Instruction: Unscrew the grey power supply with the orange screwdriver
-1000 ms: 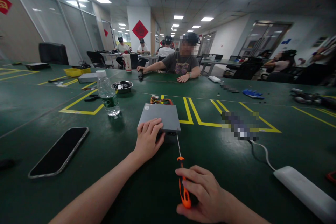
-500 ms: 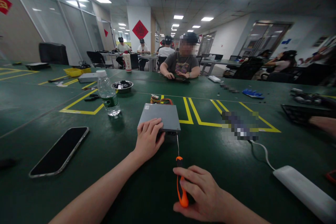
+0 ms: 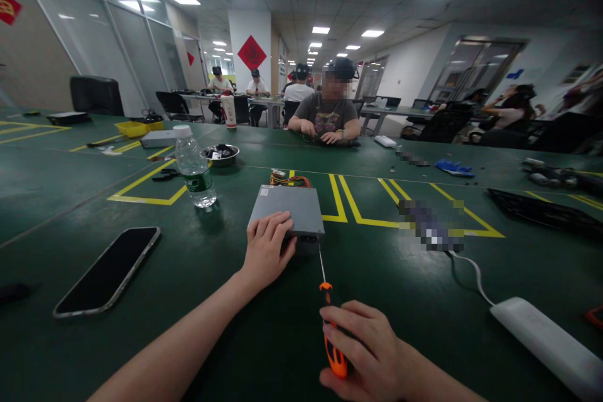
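A grey metal computer power supply (image 3: 287,202) lies flat on the green table, its bundle of coloured wires (image 3: 289,180) at the far side. My left hand (image 3: 267,245) grips its near left corner, fingers across the top and thumb at the front face. In my right hand (image 3: 365,345) is an orange and black screwdriver (image 3: 335,352), held by the handle. Its thin shaft points away from me, and the tip meets the front face near the right corner. Whether the tip sits in a screw is too small to tell.
Left of the power supply stands a water bottle (image 3: 195,169), with a phone (image 3: 108,271) nearer me. Behind the bottle is a metal bowl (image 3: 220,154) of small dark parts. A white power strip (image 3: 546,342) lies at right. Across the table sits a person (image 3: 325,110).
My right hand and the screwdriver handle have shifted slightly right, while the tip stays at the same corner. My left hand is still. The hand at the far right edge has left view.
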### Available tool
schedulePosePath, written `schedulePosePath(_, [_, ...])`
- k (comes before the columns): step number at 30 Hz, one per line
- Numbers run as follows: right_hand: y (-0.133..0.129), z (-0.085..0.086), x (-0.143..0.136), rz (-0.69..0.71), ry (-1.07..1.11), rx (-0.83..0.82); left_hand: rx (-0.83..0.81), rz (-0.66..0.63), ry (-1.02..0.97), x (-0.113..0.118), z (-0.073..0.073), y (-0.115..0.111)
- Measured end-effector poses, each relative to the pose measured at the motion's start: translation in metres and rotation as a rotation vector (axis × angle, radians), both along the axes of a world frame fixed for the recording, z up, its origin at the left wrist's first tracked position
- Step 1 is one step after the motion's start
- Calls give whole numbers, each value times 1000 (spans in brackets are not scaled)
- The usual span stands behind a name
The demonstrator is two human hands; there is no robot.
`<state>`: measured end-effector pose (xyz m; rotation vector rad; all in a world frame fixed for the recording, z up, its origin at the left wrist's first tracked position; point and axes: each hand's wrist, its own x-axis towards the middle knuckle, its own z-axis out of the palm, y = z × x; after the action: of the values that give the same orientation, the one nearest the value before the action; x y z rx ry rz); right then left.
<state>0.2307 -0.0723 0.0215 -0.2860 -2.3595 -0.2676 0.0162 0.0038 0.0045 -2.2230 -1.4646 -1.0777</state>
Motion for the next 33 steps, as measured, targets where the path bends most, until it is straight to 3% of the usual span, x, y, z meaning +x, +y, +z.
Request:
schedulePosePath(7, [0,2,-10,35,-57,-55,19,1,-2,1,0,-1])
schedulePosePath(22, [2,-7,-14,-18,-93,-124,17,-4,-4,1,1,0])
schedulePosePath(33, [-2,-2,-26,-49,-143,-126,27,6,-6,2,0,0])
